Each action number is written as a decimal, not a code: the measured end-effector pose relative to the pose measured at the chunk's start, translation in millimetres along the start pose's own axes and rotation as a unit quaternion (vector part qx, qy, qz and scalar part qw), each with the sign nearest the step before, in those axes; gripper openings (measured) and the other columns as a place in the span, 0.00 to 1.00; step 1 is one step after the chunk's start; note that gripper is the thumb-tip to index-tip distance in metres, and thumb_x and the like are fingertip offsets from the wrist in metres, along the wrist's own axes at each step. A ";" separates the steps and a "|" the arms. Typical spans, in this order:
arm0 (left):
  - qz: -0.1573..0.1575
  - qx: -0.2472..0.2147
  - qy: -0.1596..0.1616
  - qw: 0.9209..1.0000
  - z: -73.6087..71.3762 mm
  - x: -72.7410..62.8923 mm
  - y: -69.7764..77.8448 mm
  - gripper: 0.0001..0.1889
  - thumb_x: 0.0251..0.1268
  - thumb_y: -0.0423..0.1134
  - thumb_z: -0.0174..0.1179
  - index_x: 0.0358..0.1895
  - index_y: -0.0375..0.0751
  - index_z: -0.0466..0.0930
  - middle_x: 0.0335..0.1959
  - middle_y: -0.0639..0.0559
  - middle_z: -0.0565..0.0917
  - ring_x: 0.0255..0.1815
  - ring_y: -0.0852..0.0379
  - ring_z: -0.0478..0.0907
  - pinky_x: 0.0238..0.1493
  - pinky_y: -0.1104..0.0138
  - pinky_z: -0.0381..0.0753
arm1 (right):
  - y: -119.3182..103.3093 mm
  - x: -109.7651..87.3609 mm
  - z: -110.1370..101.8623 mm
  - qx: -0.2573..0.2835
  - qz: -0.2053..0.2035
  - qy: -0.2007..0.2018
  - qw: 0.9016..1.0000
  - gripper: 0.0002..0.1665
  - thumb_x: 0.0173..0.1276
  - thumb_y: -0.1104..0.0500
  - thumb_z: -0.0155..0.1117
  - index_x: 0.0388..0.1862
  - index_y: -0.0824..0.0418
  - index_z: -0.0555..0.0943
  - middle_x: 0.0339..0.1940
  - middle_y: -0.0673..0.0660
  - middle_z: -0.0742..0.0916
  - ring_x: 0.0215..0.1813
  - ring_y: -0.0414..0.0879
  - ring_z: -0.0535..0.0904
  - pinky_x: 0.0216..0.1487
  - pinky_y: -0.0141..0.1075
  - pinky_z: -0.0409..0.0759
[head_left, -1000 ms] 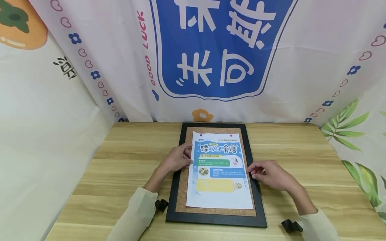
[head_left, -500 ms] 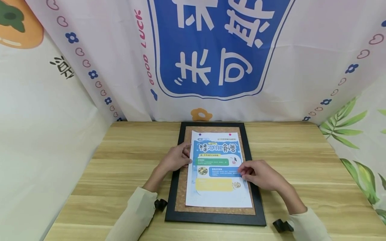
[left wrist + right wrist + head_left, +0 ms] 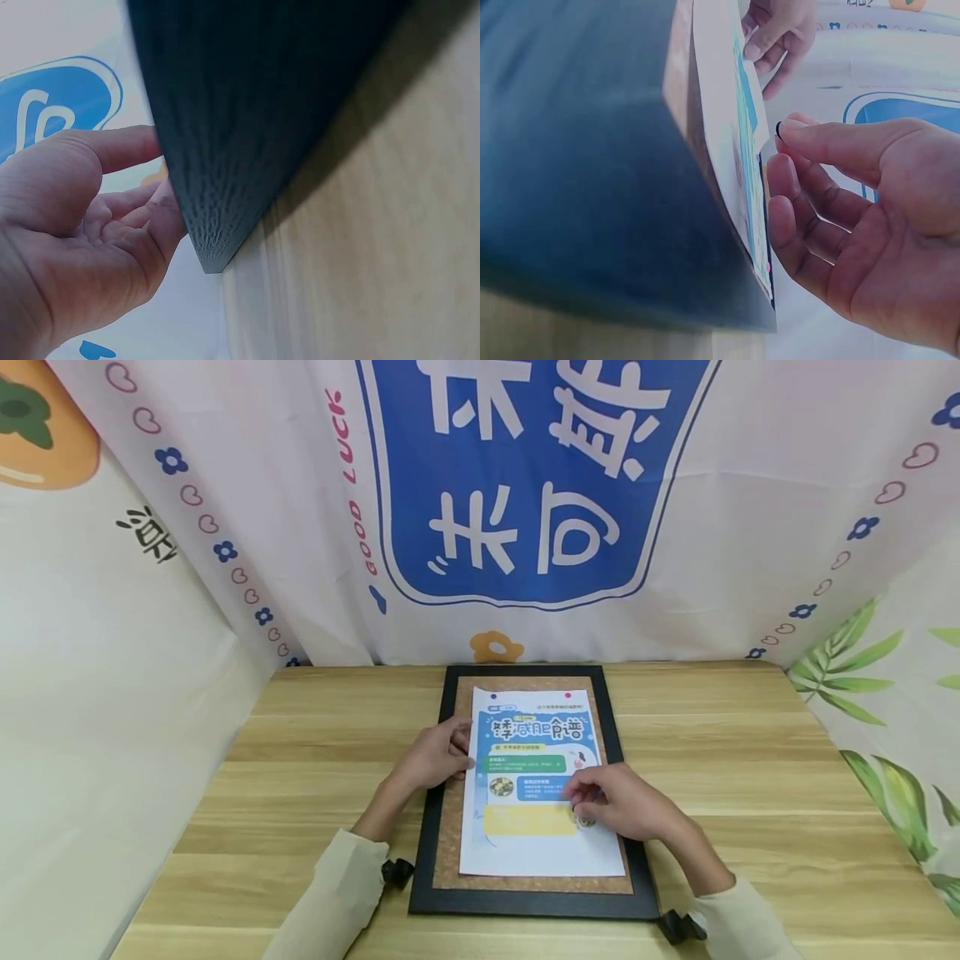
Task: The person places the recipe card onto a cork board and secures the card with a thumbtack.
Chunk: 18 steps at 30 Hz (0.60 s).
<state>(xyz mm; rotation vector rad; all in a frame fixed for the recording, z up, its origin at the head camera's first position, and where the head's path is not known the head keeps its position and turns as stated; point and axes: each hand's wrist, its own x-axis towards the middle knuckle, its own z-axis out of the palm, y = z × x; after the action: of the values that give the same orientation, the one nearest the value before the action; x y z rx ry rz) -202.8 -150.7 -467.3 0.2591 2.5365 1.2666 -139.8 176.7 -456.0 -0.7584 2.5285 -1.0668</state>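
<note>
A white printed sheet (image 3: 540, 856) with blue, green and yellow blocks lies on a cork board (image 3: 450, 852) in a black frame (image 3: 532, 903). A purple pin (image 3: 493, 697) and a pink pin (image 3: 567, 695) sit along the sheet's top edge. At the sheet's left edge, my left hand (image 3: 435, 756) touches it with thumb and fingertips set apart. My right hand (image 3: 626, 802) hovers over the lower right part of the sheet. Between its thumb and forefinger it pinches a small black thumbtack (image 3: 779, 130), mostly hidden by the fingers.
The board lies on a wooden table (image 3: 322, 718) close to its back edge. Behind the table hangs a white cloth (image 3: 720, 543) with a blue printed badge. Black straps with cameras (image 3: 681, 927) are worn near both wrists.
My right hand has moved left from the frame's right side to above the sheet, with the thumbtack in its fingertips. My left hand stays at the sheet's left edge.
</note>
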 end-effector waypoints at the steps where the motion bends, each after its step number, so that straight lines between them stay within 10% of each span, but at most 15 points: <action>1: -0.001 -0.001 0.001 1.000 0.1 -0.2 0.0 0.37 0.68 0.23 0.69 0.79 0.35 0.68 0.46 0.42 0.84 0.33 0.57 0.86 0.33 0.66 0.90 | -1.6 0.3 0.9 0.000 0.003 -0.001 1.000 0.08 0.73 0.67 0.71 0.47 0.58 0.89 0.37 0.45 0.87 0.39 0.37 0.80 0.42 0.29 0.84; 18: 0.003 0.000 -0.001 1.000 0.2 0.1 0.8 0.38 0.68 0.23 0.69 0.80 0.33 0.67 0.46 0.41 0.85 0.34 0.57 0.86 0.33 0.66 0.91 | -18.6 3.3 7.6 -0.001 -0.028 -0.001 1.000 0.07 0.74 0.66 0.71 0.47 0.57 0.90 0.37 0.44 0.88 0.40 0.35 0.80 0.44 0.29 0.85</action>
<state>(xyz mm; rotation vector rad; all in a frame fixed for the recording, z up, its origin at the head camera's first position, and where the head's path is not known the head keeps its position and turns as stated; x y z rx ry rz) -202.8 -150.1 -466.8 0.2669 2.5346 1.2686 -132.5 159.5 -447.8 -0.8363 2.5200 -1.0811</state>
